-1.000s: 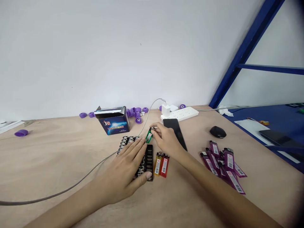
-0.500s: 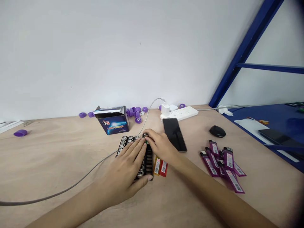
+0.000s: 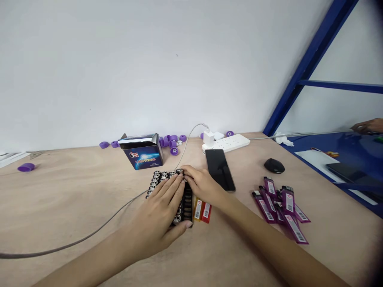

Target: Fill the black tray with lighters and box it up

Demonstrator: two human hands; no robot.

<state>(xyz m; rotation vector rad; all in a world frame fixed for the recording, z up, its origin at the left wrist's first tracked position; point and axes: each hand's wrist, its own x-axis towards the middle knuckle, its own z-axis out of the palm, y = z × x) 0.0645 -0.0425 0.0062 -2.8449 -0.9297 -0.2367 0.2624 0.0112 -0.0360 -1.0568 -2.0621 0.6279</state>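
A black tray (image 3: 188, 205) stands on the table with rows of metal-topped lighters (image 3: 154, 184) in it; slots along its right side are vacant. My left hand (image 3: 160, 211) lies flat over the tray, fingers stretched forward and thumb at its near right corner. At the tray's far right end, my right hand (image 3: 202, 184) has its fingers bent around the top of a lighter (image 3: 179, 171), its fingertips beside those of my left hand. A yellow lighter (image 3: 198, 209) and a red lighter (image 3: 206, 212) lie right of the tray.
Behind are a blue lighters box (image 3: 146, 157), purple caps (image 3: 172, 144) and a white power strip (image 3: 236, 142). A phone (image 3: 220, 169), a black mouse (image 3: 274, 165) and several purple lighters (image 3: 289, 201) lie to the right. A cable (image 3: 110, 219) crosses the left side. Another person's hand (image 3: 369, 126) shows far right.
The lighter at my right fingertips has moved slightly left and down, in line with the tray's far edge. Another person's hand has appeared at the far right.
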